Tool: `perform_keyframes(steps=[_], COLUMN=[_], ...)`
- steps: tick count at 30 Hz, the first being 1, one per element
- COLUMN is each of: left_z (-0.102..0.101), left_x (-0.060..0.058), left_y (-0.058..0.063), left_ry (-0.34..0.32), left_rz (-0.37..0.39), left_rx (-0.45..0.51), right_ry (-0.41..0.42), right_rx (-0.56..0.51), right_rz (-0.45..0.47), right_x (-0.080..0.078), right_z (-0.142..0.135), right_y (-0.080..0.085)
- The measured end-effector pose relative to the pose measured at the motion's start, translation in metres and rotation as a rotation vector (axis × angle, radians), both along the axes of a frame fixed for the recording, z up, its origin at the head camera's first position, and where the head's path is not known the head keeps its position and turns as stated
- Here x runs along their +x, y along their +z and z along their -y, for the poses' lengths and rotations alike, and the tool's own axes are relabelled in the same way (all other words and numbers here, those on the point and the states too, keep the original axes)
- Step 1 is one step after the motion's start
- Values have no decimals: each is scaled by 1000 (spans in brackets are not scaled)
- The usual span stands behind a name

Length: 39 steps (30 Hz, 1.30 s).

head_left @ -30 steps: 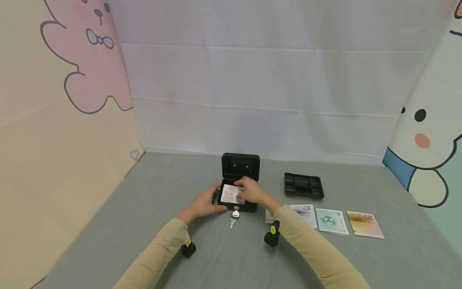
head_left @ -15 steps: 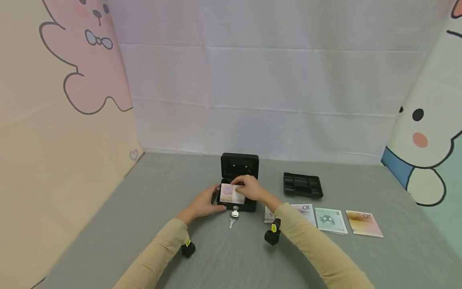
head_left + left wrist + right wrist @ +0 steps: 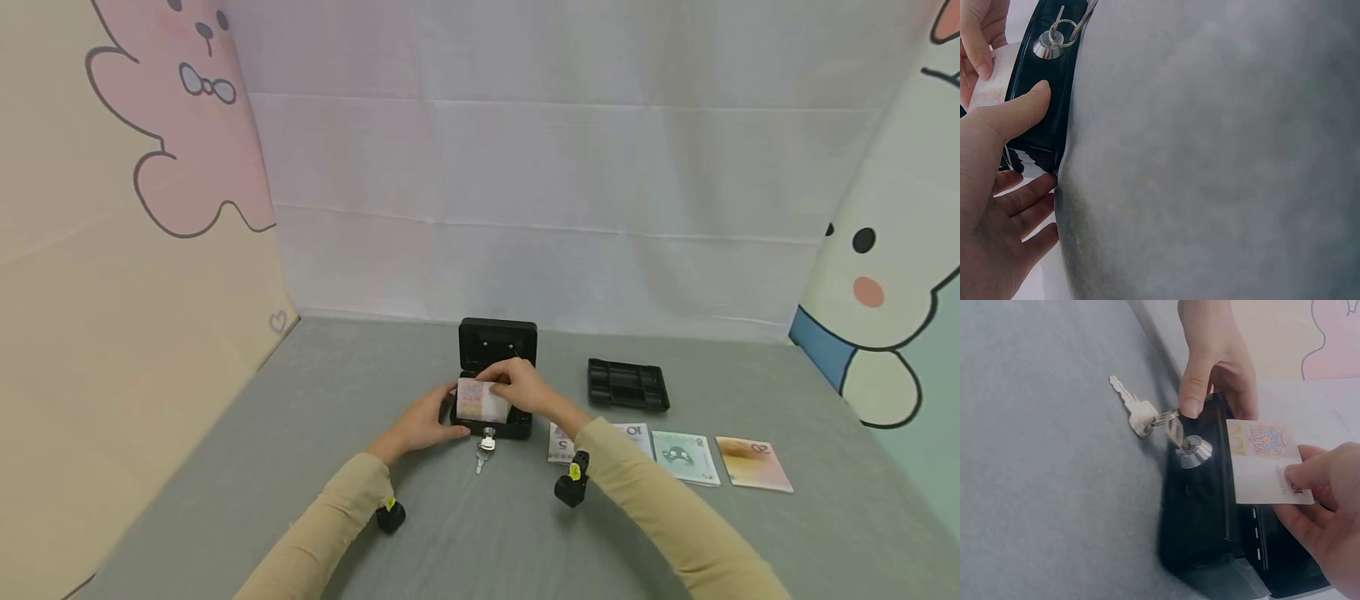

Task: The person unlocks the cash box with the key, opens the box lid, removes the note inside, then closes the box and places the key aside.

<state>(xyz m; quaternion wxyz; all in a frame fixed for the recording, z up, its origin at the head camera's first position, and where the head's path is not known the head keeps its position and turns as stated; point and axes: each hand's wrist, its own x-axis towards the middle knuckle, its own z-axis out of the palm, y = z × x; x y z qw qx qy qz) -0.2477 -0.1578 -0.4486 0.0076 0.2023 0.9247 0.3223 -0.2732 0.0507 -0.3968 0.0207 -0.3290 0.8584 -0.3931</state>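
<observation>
A small black cash box (image 3: 517, 429) stands with its lid (image 3: 498, 333) raised. My left hand (image 3: 417, 423) grips its left front corner, the thumb on the front face beside the lock (image 3: 1047, 45) and the fingers along the side. My right hand (image 3: 523, 390) reaches over the box and pinches a pinkish banknote stack (image 3: 1259, 481) between thumb and fingers. That stack overlaps the open box in the head view, its left end uncovered. A key (image 3: 1141, 417) hangs on a ring from another key in the lock.
A black compartment tray (image 3: 628, 385) lies right of the box. In front of it are purple notes (image 3: 636, 435), partly behind the right sleeve, green notes (image 3: 686, 457) and orange-brown notes (image 3: 754, 465). A white cloth backdrop (image 3: 465, 208) closes the far side.
The banknotes in my right hand have shifted in the box and now show a different part of their print. The right hand has risen slightly. My left hand keeps its place.
</observation>
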Motion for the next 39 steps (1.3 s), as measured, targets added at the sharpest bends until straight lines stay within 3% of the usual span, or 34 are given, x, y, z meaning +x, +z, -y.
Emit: perform_keyframes(steps=[14,22,29,39], left_z=[-1,-3,-3,-2], left_x=[0,0,1,1], left_y=[0,1,0,-1], left_ry=[20,25,17,21], left_rz=[16,7,-1,6], left_rx=[-19,-17,-18,-21], right_ry=[13,28,9,-7], right_rx=[-45,-11,29,60], right_rz=[-24,-24,-6,82], right_x=[-2,1,13,43], right_z=[-13,-31,-54,-95], right_y=[21,33,40,31])
